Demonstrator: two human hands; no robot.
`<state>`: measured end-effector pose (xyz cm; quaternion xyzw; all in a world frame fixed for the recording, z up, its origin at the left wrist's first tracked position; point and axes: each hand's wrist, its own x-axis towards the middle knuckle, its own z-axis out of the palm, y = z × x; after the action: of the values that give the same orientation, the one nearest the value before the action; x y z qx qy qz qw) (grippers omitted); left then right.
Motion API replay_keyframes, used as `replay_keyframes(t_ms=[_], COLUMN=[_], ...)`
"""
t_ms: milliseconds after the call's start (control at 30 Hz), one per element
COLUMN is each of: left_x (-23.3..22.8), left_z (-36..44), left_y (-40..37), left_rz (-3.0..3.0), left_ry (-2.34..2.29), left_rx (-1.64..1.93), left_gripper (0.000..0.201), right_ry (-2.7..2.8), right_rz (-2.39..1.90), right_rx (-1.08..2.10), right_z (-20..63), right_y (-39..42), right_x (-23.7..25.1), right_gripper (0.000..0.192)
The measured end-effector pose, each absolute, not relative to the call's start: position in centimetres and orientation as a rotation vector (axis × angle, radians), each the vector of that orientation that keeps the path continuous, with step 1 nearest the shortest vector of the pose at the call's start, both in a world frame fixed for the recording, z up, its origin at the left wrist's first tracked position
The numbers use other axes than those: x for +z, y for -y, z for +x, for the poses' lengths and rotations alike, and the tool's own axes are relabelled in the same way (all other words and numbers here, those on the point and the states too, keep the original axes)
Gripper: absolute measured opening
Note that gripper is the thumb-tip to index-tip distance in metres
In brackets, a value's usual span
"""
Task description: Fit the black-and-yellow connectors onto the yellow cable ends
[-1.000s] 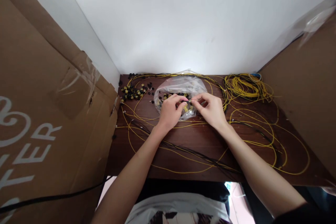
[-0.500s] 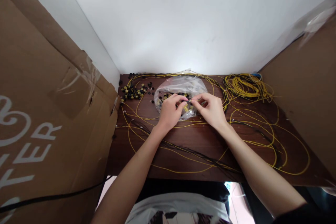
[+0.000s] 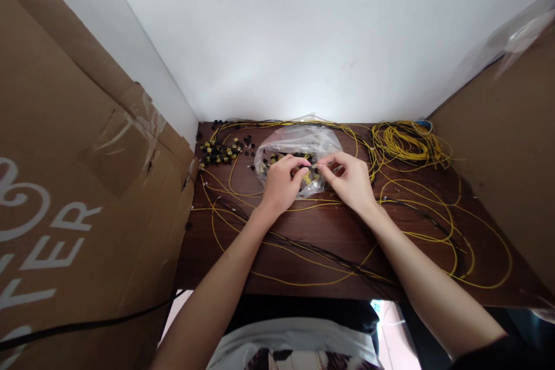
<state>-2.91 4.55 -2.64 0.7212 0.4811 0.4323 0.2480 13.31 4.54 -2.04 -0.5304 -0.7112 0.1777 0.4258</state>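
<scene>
My left hand (image 3: 282,184) is closed in a pinch on a small dark piece (image 3: 309,166), too small to make out fully. Facing it, my right hand (image 3: 350,180) pinches a thin wire close to its end. The fingertips of both hands nearly meet, and the wire tip lies at the dark piece. Beneath them spreads a clear plastic bag (image 3: 299,140) with small black and yellow parts in it. Whether the wire sits inside the piece cannot be seen.
A pile of small black and yellow parts (image 3: 219,152) lies at the back left. Coiled yellow wire (image 3: 403,143) sits at the back right. Loose yellow and black wires cross the brown table (image 3: 312,266). Cardboard (image 3: 87,185) walls the left side, and a white wall (image 3: 303,40) stands behind.
Both hands hold nearly the same pose. My right hand has shifted very slightly to the right; the wires and bag lie almost as before.
</scene>
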Motion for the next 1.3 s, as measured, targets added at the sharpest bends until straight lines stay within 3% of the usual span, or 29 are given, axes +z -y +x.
replay_keyframes(t_ms=[1300], left_x=[-2.97], left_z=[-3.14], left_y=[-4.91], left_rz=[1.929], left_ry=[-1.328], left_rx=[1.237], left_gripper=[0.014], right_ry=[1.832], right_rz=[-1.249], right_rx=[0.488], right_z=[12.99], right_y=[-4.33], right_x=[-1.75], right_gripper=[0.010])
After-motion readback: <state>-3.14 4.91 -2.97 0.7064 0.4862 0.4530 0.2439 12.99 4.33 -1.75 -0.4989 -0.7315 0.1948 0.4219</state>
